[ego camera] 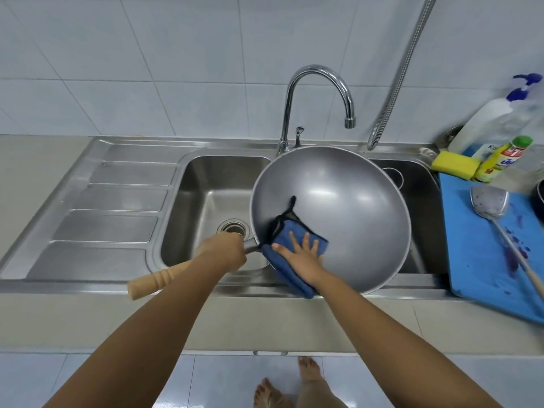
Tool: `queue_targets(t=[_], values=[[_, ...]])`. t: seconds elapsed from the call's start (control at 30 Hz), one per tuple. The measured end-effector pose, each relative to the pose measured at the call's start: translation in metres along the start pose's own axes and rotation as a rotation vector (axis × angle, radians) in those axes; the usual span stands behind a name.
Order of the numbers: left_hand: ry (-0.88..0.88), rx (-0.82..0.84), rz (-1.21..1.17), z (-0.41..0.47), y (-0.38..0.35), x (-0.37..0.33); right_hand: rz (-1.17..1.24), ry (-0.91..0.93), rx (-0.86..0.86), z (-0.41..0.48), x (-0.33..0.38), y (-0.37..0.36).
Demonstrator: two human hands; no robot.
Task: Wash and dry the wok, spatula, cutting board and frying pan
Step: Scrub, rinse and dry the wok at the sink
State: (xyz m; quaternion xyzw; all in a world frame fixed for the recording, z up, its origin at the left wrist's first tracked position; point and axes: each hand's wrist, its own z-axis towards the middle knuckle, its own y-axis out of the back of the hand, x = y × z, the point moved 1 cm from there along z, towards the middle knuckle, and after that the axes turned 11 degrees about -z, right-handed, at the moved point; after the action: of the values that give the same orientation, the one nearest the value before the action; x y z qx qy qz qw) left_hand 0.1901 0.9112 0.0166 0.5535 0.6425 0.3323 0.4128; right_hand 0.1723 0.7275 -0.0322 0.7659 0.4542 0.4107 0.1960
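Note:
A large grey wok is tilted over the double sink, its inside facing me. My left hand grips the wok's handle near the bowl; the wooden handle end sticks out toward me. My right hand presses a folded blue cloth with black trim flat against the wok's lower left inner wall and rim. A metal spatula with a wooden handle lies on the stained blue cutting board at the right. The dark rim of a pan shows at the right edge.
A chrome tap arches over the wok. A hose hangs at the back right. A yellow sponge, a yellow bottle and a white pump bottle stand at the right. The drainboard lies left.

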Motion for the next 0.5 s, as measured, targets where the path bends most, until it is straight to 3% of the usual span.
queue_targets(t=[0.1,0.2,0.3,0.37,0.5], values=[[-0.005,0.0,0.006,0.005,0.005,-0.001,0.119,0.094,0.145,-0.018,-0.012,0.017],[-0.026,0.05,-0.035,0.008,0.006,0.003,-0.236,0.056,0.131,-0.015,-0.069,0.05],[-0.06,0.081,-0.091,0.008,0.003,0.009,-0.708,-0.094,-0.185,0.007,-0.121,0.095],[-0.073,0.09,-0.119,0.006,0.001,0.011,-0.894,-0.176,-0.397,0.018,-0.134,0.122],[-0.094,0.101,-0.116,0.003,-0.004,0.013,-0.823,-0.274,-0.601,0.043,-0.118,0.124]])
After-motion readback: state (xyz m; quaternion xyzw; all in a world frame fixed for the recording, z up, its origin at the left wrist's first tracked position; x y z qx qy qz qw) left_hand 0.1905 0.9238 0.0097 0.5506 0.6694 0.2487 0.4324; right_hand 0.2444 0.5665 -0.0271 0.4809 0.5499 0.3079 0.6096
